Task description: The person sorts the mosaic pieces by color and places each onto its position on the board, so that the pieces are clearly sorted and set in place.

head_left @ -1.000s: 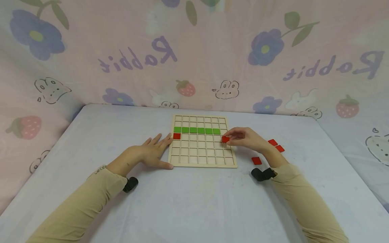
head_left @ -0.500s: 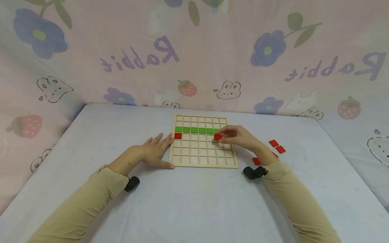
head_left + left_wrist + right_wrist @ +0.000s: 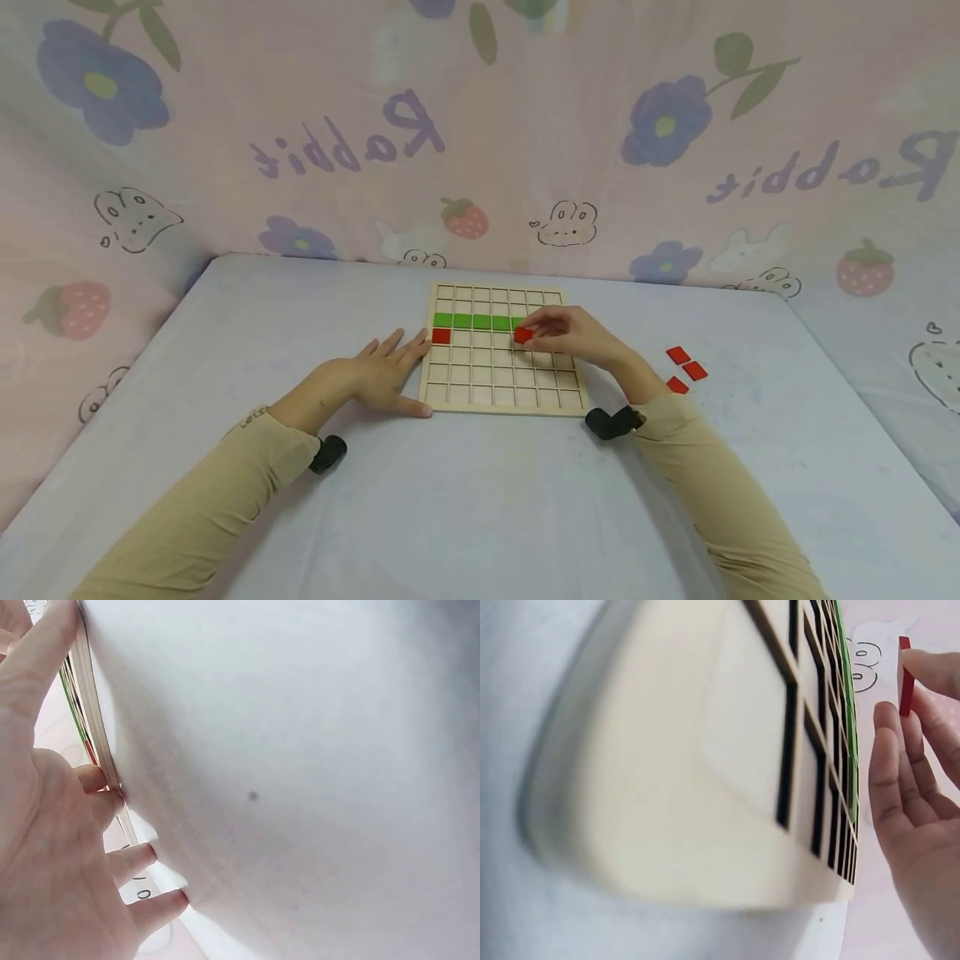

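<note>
A wooden grid board (image 3: 480, 375) lies on the table, with a row of green tiles (image 3: 483, 322) in its third row. One red tile (image 3: 441, 336) sits in the leftmost cell of the row below. My right hand (image 3: 573, 333) pinches another red tile (image 3: 906, 675) between thumb and finger, over the board's right half; it hides some cells and the end of the green row. Spread out flat, my left hand (image 3: 386, 375) rests at the board's left side, fingertips and thumb along its edge, as the left wrist view (image 3: 60, 825) also shows.
Several loose red tiles (image 3: 678, 355) lie on the white-covered table (image 3: 465, 500) right of the board, partly near my right forearm. A patterned curtain (image 3: 480, 167) stands behind the table. Each wrist bears a black camera (image 3: 611, 423).
My right hand has carried the red tile leftward across the board from its right edge. My left hand stays at the board's left side.
</note>
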### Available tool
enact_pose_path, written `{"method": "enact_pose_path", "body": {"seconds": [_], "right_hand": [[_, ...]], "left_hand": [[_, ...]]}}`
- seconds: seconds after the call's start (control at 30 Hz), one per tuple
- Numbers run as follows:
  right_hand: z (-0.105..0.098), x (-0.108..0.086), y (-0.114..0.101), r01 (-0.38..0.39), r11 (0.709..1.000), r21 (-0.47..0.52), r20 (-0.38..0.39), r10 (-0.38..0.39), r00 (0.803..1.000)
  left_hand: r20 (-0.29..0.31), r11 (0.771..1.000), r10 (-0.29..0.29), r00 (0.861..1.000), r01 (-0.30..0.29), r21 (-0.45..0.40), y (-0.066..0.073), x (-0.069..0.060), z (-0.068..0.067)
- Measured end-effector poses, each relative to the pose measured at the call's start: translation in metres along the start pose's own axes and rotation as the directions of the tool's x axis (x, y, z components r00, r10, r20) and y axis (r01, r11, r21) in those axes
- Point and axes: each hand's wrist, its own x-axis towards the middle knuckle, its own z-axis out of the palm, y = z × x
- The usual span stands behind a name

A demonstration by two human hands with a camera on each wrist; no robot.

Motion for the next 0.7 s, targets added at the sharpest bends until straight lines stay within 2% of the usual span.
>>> {"method": "enact_pose_path", "body": {"seconds": [0.37,0.7], "right_hand": [[0.009,0.009,-0.003,0.034,0.999,-0.010,0.005,-0.034,0.999],[0.020,0.021,-0.008,0.028,0.999,-0.024,0.040,-0.027,0.999]], "left_hand": [[0.018,1.000,-0.010,1.000,0.009,0.017,-0.001,0.002,0.001],[0.021,1.000,-0.009,1.000,0.009,0.003,0.001,0.000,0.000]]}}
